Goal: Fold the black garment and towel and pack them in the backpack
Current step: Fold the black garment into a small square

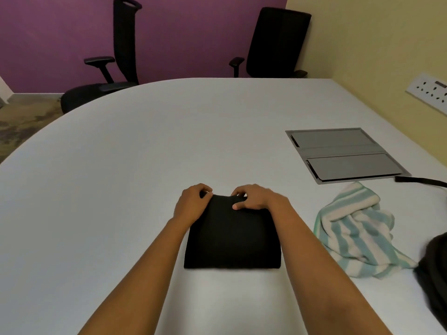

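Note:
The black garment (232, 238) lies folded into a compact rectangle on the white table (121, 165), straight in front of me. My left hand (193, 203) grips its far left corner with curled fingers. My right hand (254, 197) pinches the far edge near the middle, thumb on top of the cloth. A crumpled towel (355, 230) with white and pale teal stripes lies unfolded to the right of the garment. The dark backpack (435, 269) shows only partly at the right edge, touching the towel's near corner.
A grey cable-port cover (346, 154) is set in the table at the right, with a black strap (420, 181) just below it. Two black office chairs (116, 68) (275, 42) stand beyond the far edge. A socket panel (430, 89) is on the right wall.

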Demonstrator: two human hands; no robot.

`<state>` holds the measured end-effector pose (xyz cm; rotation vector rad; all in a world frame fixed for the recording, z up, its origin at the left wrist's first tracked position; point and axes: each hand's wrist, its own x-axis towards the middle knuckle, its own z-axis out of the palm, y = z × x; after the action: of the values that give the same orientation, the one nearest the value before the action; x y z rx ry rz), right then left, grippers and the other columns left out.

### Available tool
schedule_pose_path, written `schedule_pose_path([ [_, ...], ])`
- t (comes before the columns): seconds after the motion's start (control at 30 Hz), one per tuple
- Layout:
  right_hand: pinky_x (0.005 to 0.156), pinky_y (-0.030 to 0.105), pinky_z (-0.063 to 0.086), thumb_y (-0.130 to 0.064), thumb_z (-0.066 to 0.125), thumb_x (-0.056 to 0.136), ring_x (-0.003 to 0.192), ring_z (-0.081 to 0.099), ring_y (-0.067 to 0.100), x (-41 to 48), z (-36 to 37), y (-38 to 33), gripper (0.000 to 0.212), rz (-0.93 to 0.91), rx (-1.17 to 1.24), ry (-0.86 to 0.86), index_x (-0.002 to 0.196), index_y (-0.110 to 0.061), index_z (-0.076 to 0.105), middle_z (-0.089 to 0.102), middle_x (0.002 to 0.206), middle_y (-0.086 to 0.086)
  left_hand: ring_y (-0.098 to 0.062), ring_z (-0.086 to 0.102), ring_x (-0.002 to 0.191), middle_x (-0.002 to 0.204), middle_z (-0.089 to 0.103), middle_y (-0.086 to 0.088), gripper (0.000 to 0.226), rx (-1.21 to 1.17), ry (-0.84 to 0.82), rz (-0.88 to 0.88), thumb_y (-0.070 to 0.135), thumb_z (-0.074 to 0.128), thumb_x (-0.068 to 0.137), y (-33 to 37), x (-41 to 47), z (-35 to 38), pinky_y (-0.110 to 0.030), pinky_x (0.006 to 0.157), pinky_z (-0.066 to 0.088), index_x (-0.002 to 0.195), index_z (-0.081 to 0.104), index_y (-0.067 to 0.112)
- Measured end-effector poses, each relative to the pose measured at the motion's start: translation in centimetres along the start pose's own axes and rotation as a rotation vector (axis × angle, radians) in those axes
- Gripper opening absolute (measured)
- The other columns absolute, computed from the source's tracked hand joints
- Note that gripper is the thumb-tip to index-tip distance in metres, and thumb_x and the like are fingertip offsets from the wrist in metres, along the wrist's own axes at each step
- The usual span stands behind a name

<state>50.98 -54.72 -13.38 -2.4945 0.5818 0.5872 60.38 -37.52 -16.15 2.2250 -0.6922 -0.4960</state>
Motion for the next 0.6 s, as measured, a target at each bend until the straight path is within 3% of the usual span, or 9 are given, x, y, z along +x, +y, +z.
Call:
schedule_pose_path([
  [0.13, 0.097, 0.036, 0.037, -0.038, 0.056, 0.091, 0.114, 0.053, 0.018, 0.6, 4.0, 1.0, 0.031, -0.03, -0.119, 0.323, 0.121, -0.03, 0.057, 0.06, 0.124, -0.005, -0.016, 0.054, 0.117, 0.127, 0.06, 0.0, 0.028, 0.311, 0.227, 0.176, 0.019, 0.047, 0.096, 0.2, -0.6, 2.8, -0.031, 0.103, 0.038, 0.12, 0.061, 0.017],
  [0.27, 0.09, 0.023, 0.033, -0.029, 0.052, 0.095, 0.105, 0.058, 0.013, -1.3, 6.8, 0.9, 0.024, -0.041, 0.076, 0.854, 0.115, -0.026, 0.063, 0.066, 0.114, -0.008, -0.019, 0.055, 0.121, 0.126, 0.062, -0.004, 0.036, 0.369, 0.239, 0.296, 0.024, 0.037, 0.098, 0.7, -3.3, 5.9, -0.037, 0.106, 0.037, 0.115, 0.066, 0.014],
  [0.33, 0.088, 0.021, 0.035, -0.025, 0.047, 0.097, 0.101, 0.062, 0.01, -2.5, 8.1, 0.5, 0.025, -0.051, 0.149, 1.017, 0.111, -0.022, 0.067, 0.069, 0.109, -0.008, -0.021, 0.058, 0.119, 0.124, 0.064, -0.005, 0.047, 0.436, 0.24, 0.305, 0.03, 0.027, 0.095, 0.4, -4.0, 6.9, -0.04, 0.104, 0.04, 0.113, 0.068, 0.016],
  [0.43, 0.099, 0.028, 0.038, -0.033, 0.028, 0.098, 0.114, 0.059, 0.011, -3.3, 10.5, 0.6, 0.044, -0.053, 0.113, 0.973, 0.116, -0.021, 0.066, 0.067, 0.117, -0.006, -0.02, 0.04, 0.136, 0.143, 0.048, -0.005, 0.064, 0.513, 0.146, 0.252, 0.039, 0.008, 0.092, -0.4, -4.5, 7.4, -0.04, 0.114, 0.025, 0.132, 0.055, 0.02],
  [0.5, 0.111, 0.031, 0.025, -0.041, 0.013, 0.095, 0.134, 0.042, 0.012, -3.1, 11.5, 1.0, 0.058, -0.012, 0.071, 0.837, 0.13, -0.022, 0.056, 0.054, 0.137, -0.007, -0.017, 0.021, 0.145, 0.154, 0.029, -0.001, 0.076, 0.531, 0.085, 0.205, 0.045, -0.007, 0.086, -0.8, -4.6, 7.5, -0.038, 0.118, 0.01, 0.144, 0.038, 0.025],
  [0.6, 0.116, 0.032, 0.012, -0.045, 0.005, 0.093, 0.144, 0.022, 0.013, -2.5, 12.0, 1.3, 0.064, -0.008, -0.018, 0.729, 0.141, -0.027, 0.042, 0.034, 0.152, -0.009, -0.015, 0.007, 0.147, 0.158, 0.015, 0.005, 0.081, 0.534, 0.07, 0.131, 0.049, -0.015, 0.079, -1.4, -4.5, 7.7, -0.037, 0.118, 0.002, 0.148, 0.023, 0.031],
])
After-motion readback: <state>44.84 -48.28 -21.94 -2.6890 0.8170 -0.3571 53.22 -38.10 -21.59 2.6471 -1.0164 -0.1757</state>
